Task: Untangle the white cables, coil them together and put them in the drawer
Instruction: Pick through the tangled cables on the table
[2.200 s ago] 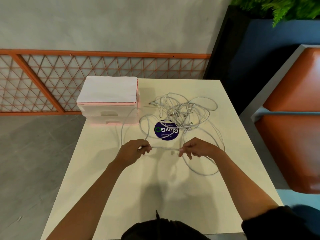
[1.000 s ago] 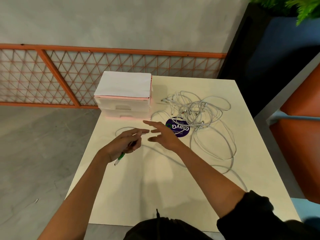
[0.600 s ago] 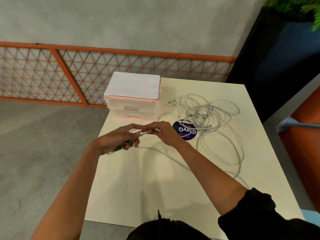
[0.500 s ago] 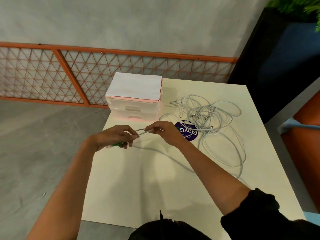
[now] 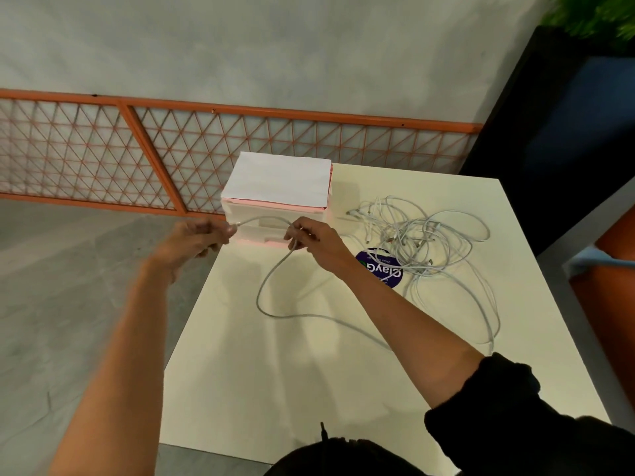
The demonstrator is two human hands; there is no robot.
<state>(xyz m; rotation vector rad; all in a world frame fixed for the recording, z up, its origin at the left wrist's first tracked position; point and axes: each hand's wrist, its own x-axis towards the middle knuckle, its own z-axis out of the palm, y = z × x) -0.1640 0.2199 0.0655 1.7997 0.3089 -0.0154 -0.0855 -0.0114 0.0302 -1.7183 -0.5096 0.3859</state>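
A tangle of white cables (image 5: 417,235) lies on the cream table (image 5: 309,389) at the back right. One white cable (image 5: 264,286) runs out of the tangle, loops across the table and rises to my hands. My left hand (image 5: 196,240) pinches its end just off the table's left edge. My right hand (image 5: 314,240) grips the same cable a short span further along, in front of the drawer unit (image 5: 278,187). The small white and pink drawer unit stands at the table's back left, its drawers closed.
A round purple sticker (image 5: 381,269) is on the table beneath the tangle. An orange lattice railing (image 5: 137,156) runs behind the table. A dark planter (image 5: 567,115) and an orange seat (image 5: 611,286) stand to the right. Grey floor lies to the left.
Both hands have lifted and moved left with the cable, now spread apart with a short arc between them. A loop of cable has been drawn onto the table's middle.
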